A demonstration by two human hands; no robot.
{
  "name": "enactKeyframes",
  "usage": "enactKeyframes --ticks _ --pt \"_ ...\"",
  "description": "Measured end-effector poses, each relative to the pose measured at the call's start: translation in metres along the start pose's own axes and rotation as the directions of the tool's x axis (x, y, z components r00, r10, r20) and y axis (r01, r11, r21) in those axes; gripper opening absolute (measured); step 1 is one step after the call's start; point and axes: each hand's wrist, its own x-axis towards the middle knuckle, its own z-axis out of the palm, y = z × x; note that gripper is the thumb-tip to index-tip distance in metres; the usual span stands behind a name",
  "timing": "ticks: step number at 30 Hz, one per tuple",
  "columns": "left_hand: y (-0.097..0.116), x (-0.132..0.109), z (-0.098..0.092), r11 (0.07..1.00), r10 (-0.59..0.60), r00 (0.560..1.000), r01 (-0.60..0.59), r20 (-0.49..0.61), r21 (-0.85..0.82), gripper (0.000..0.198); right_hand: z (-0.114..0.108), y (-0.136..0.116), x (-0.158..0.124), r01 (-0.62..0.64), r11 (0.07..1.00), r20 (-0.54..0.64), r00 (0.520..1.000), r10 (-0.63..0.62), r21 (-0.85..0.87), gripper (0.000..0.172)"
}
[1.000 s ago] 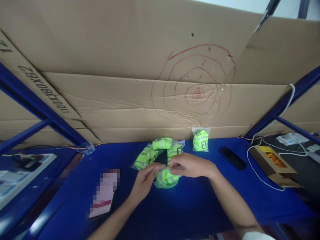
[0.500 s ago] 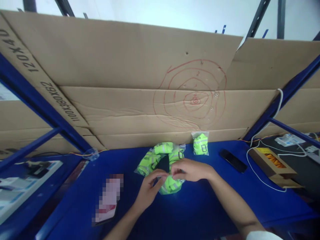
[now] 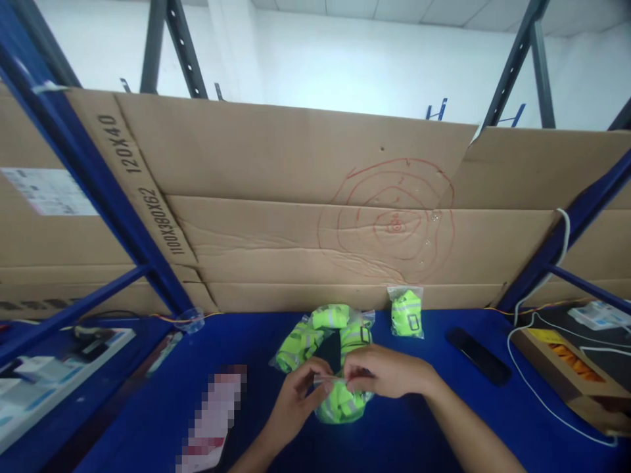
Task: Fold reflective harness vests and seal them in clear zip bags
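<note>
My left hand (image 3: 304,393) and my right hand (image 3: 382,371) pinch the clear top edge of a plastic bag (image 3: 342,402) holding a folded neon-green item with grey reflective strips. The bag lies near the middle of the blue table. Behind my hands, more bagged green items rest close together: one at the left (image 3: 296,345), one at the back (image 3: 330,317) and one at the right (image 3: 355,334), partly hidden by my right hand. A separate bagged green item (image 3: 407,313) leans near the cardboard.
Cardboard (image 3: 276,223) with red hand-drawn rings stands behind the blue table (image 3: 409,433). A black phone (image 3: 478,356) and an open brown box (image 3: 574,368) lie right, beside a white cable. At the left is a pixelated phone-like object (image 3: 210,420). Blue posts flank the table.
The view has tilted up, so the table's things appear lower. My hands keep hold of the bag's top edge, and its clear strip now shows between my fingers.
</note>
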Motion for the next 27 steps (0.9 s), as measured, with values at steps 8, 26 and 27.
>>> enactKeyframes --ticks 8,26,27 --pt "-0.005 -0.002 -0.004 0.999 -0.040 0.999 0.040 0.007 -0.003 0.028 0.004 0.002 0.003 -0.006 0.999 -0.007 1.000 0.006 0.049 0.015" --pt "0.010 -0.006 0.007 0.950 0.247 0.967 -0.230 -0.056 0.211 0.011 0.018 -0.019 0.004 0.058 0.995 -0.194 0.978 -0.072 -0.079 0.003" --pt "0.010 -0.006 0.008 0.949 0.249 0.966 -0.229 -0.070 0.216 0.011 0.020 -0.018 0.005 0.053 0.997 -0.191 0.980 -0.064 -0.062 0.004"
